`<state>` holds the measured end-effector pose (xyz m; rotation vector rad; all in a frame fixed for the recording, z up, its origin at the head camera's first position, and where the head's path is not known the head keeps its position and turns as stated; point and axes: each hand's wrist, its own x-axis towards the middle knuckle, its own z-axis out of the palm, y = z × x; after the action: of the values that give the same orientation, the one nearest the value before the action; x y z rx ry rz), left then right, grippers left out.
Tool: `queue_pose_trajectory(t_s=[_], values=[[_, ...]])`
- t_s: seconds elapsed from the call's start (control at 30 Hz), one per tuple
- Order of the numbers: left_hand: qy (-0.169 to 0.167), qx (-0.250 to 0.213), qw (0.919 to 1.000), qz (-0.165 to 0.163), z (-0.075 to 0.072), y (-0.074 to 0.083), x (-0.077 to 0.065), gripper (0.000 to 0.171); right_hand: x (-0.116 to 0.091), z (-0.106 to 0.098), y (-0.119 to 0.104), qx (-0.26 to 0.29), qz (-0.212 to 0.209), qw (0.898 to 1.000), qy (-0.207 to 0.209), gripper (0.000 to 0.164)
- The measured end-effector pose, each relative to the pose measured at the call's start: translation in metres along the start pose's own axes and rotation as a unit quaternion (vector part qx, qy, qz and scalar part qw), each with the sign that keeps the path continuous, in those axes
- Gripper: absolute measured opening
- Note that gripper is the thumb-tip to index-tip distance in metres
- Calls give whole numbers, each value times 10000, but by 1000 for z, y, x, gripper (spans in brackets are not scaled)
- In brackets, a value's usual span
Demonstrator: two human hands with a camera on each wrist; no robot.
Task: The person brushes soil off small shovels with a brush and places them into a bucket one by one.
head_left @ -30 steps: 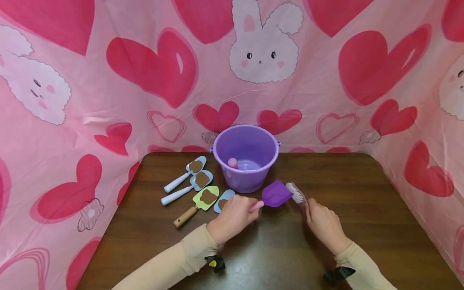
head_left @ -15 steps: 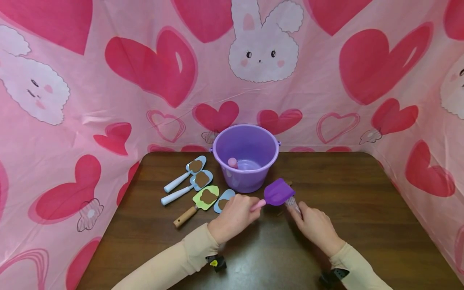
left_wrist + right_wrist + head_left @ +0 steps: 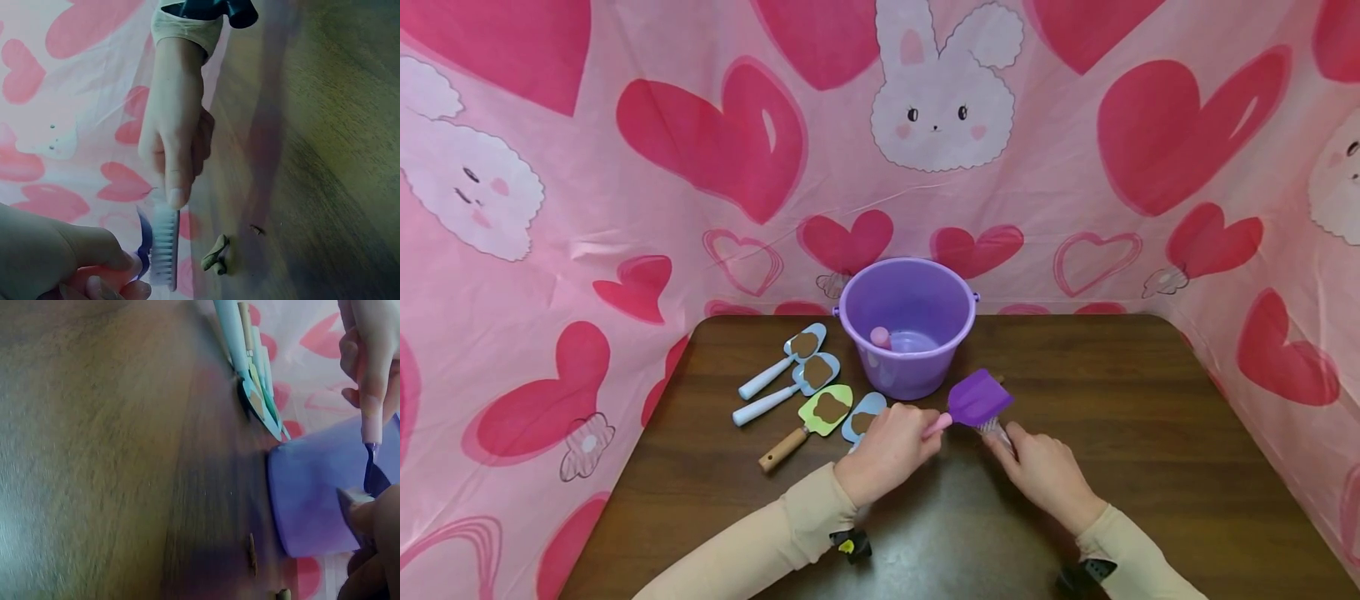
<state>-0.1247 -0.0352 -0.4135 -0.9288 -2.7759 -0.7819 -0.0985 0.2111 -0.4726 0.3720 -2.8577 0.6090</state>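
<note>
Hung in pink fabric [image 3: 1037,192] with red hearts and white rabbits, beyond the far edge of a dark brown table [image 3: 1150,492]. Near the far left corner, a blue trowel [image 3: 775,371] and its twin [image 3: 771,403]; closer to the left edge's middle, a green trowel [image 3: 818,422] with wooden handle; then a third blue trowel [image 3: 855,432], partly hidden, brown-patched like the rest. At mid far edge, a purple bucket [image 3: 917,375], upright, pink handle [image 3: 881,337] inside. Held above mid-table, just nearer than the bucket: a purple shovel [image 3: 981,398], left hand [image 3: 883,454] curled firmly round its pink grip. Looks light, stiff and rather slippery; best taken by that grip. Close under the blade, contact uncertain, a bristled brush [image 3: 164,247], probably stiff-backed and flexible-tipped, pinched between thumb and fingers of the right hand [image 3: 1048,471]. Beside it on the tabletop, a brownish lump [image 3: 215,253]. No legible brands, labels or writing.
</note>
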Motion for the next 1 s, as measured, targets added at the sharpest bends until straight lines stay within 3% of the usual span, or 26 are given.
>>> queue_pose_trajectory(t_s=[0.33,0.73,0.87,1.0], values=[[-114,90,9998,147,0,1,-1,33,2,-8,8,72,233,9995,203,39],[-250,22,9996,105,-5,4,-4,38,5,-14,18,90,690,9976,62,40],[-36,48,9998,165,-5,4,-4,37,4,-10,15,55,560,9984,72,39],[161,117,9994,279,-3,5,-2,36,2,-4,8,50,168,9998,44,37]])
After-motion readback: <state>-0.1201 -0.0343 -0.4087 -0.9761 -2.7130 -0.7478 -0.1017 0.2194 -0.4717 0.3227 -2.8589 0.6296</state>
